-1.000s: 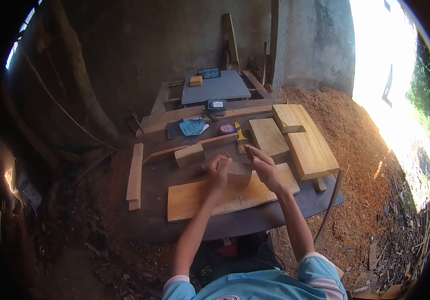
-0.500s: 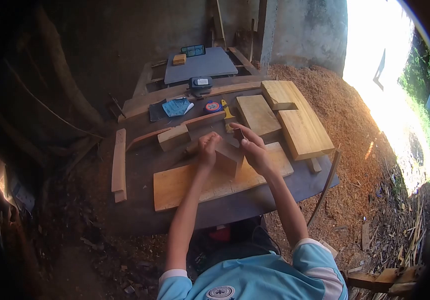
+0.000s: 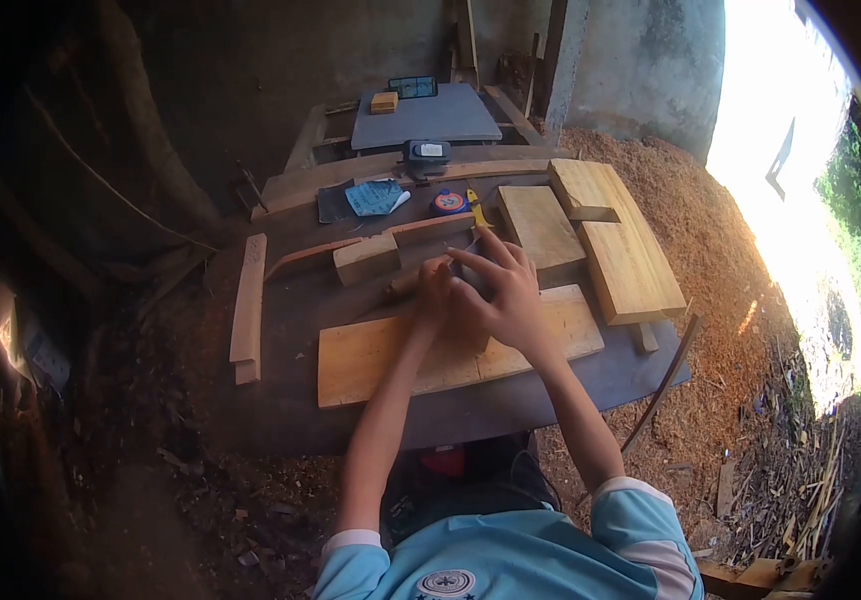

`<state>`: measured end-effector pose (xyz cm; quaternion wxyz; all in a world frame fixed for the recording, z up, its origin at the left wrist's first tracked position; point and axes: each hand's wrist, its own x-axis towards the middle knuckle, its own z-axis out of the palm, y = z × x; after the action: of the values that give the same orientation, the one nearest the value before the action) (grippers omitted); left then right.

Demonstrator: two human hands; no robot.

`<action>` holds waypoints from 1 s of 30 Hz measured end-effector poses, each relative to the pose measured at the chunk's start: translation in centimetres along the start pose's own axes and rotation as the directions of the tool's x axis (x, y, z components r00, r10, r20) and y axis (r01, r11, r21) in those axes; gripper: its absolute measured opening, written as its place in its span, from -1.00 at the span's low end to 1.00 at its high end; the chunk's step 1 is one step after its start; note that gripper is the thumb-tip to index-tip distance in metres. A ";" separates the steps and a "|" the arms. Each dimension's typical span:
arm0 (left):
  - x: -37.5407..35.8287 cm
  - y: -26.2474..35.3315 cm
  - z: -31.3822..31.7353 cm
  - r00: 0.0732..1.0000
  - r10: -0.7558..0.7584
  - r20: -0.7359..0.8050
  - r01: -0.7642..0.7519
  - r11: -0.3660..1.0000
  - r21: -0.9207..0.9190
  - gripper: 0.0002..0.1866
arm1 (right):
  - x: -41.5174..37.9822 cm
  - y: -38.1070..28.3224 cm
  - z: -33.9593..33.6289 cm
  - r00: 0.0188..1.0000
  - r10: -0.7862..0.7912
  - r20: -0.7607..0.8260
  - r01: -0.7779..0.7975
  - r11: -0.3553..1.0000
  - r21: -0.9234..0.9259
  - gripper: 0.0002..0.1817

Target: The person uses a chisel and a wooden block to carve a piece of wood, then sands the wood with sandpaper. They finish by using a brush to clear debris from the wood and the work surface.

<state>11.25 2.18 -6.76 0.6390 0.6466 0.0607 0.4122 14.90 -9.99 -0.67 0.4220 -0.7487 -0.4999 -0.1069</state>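
Note:
My left hand (image 3: 434, 298) is closed on a brown sheet (image 3: 467, 338) that looks like sandpaper, only a small part of it showing below my hands. My right hand (image 3: 502, 300) meets the left one, its thumb against the sheet and its fingers bent over the top. Most of the sheet is hidden behind the fingers. Beneath both hands lies a long, light wooden board (image 3: 370, 362) on the dark table (image 3: 430, 428).
A notched wooden block (image 3: 635, 265) and a flat block (image 3: 540, 228) lie to the right. Beyond my hands are a tape measure (image 3: 448, 203), a blue sheet (image 3: 375, 197), a small wood block (image 3: 366, 260) and a curved strip (image 3: 300, 258). A narrow wooden piece (image 3: 248, 305) lies at left.
My hands have come together, the right moving over toward the left. The brown sheet, spread between them before, is now mostly covered. The view has shifted slightly.

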 end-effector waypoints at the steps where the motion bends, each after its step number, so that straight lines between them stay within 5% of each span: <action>1: 0.0 0.1 0.0 1.000 -0.009 -0.012 0.009 1.000 0.013 -0.61 | -0.2 -0.2 0.1 0.999 -0.033 0.009 0.034 0.990 -0.140 -0.60; 5: 0.7 -2.1 -1.3 0.980 -0.153 0.130 0.159 0.987 -0.034 -0.57 | -5.0 -0.9 -0.5 0.998 -0.013 0.056 0.025 0.974 -0.227 -0.60; 10: 0.2 0.6 -0.6 0.994 -0.077 0.084 0.066 0.990 0.124 -0.59 | -2.7 -1.4 -0.3 0.997 -0.025 0.069 0.040 0.973 -0.225 -0.60; 14: -0.1 0.7 -0.2 0.989 0.138 0.047 -0.146 0.939 0.311 -0.59 | -0.7 -1.2 0.3 0.996 -0.036 0.085 0.057 0.965 -0.255 -0.60; 16: 1.0 -1.7 -1.4 0.985 -0.063 0.159 0.063 0.998 0.006 -0.58 | -3.5 -1.3 -0.4 0.992 -0.038 0.120 0.071 0.956 -0.285 -0.59; 20: 1.0 -3.1 -1.8 0.970 -0.148 0.194 0.165 0.984 -0.072 -0.63 | -5.4 -2.0 -1.0 0.996 0.019 0.082 0.000 0.973 -0.230 -0.57; 21: 0.7 -3.0 -1.9 0.990 0.060 0.131 -0.070 0.995 0.074 -0.66 | -4.3 -1.7 -0.5 0.998 -0.022 0.061 0.036 0.968 -0.248 -0.58; 23: 0.6 -2.5 -1.3 0.869 0.480 0.119 -0.487 0.786 0.382 -0.71 | -1.1 -1.4 0.4 0.997 0.007 0.076 0.013 0.968 -0.249 -0.58; 25: 0.3 -2.7 -1.1 0.871 0.488 0.057 -0.458 0.764 0.454 -0.74 | 1.1 -1.0 1.3 0.999 0.032 0.024 -0.025 0.971 -0.238 -0.59; 27: -0.2 -3.1 -0.8 0.950 0.311 0.008 -0.297 0.900 0.319 -0.76 | -0.3 -1.1 1.1 1.000 -0.019 0.006 0.020 0.964 -0.264 -0.59; 30: 0.9 -3.1 -1.8 0.966 -0.210 0.148 0.236 0.954 -0.185 -0.74 | -5.1 -1.4 0.6 0.997 -0.081 -0.016 0.073 0.950 -0.302 -0.60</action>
<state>12.10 4.68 -9.40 0.7462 0.5923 0.0508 0.2994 11.18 -12.72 -3.28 0.3053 -0.7828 -0.5005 -0.2087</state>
